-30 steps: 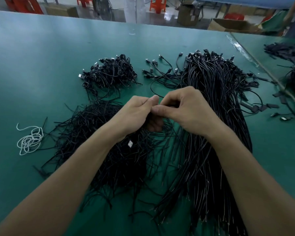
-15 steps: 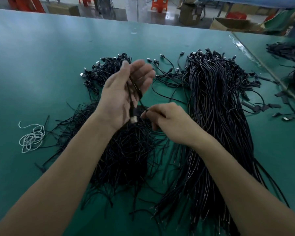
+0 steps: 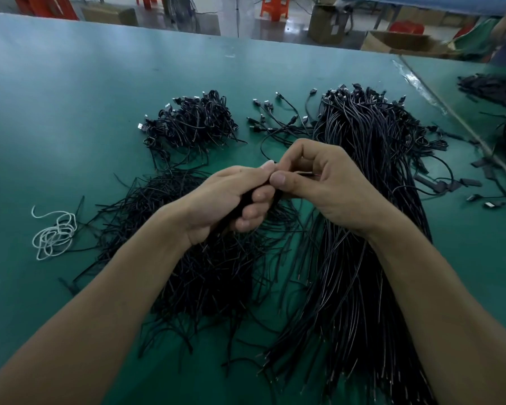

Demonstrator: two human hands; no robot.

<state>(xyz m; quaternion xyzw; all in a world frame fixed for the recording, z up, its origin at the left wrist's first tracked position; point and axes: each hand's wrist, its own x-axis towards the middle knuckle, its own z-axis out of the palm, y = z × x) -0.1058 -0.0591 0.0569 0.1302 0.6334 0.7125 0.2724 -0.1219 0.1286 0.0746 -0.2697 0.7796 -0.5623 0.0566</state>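
Surface [image 3: 70, 112] lies bare on my left and out to its far edge, with open room there. Above the near pile [image 3: 205, 282], the left hand [image 3: 225, 200] curls its fingers [image 3: 253, 213] round a black cable [image 3: 304, 173], whose end the right hand [image 3: 330, 185] pinches. I count three black cable piles [image 3: 362, 258] on it and one white cord [image 3: 53, 232].

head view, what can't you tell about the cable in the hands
- Cable: head view, mostly hidden inside the left hand and right hand; plug unseen.
- Its tip: too small to tell wire colours.
- Long bundle: ends cut off by the bottom edge.
- Far pile: blurred, cut by the right edge.
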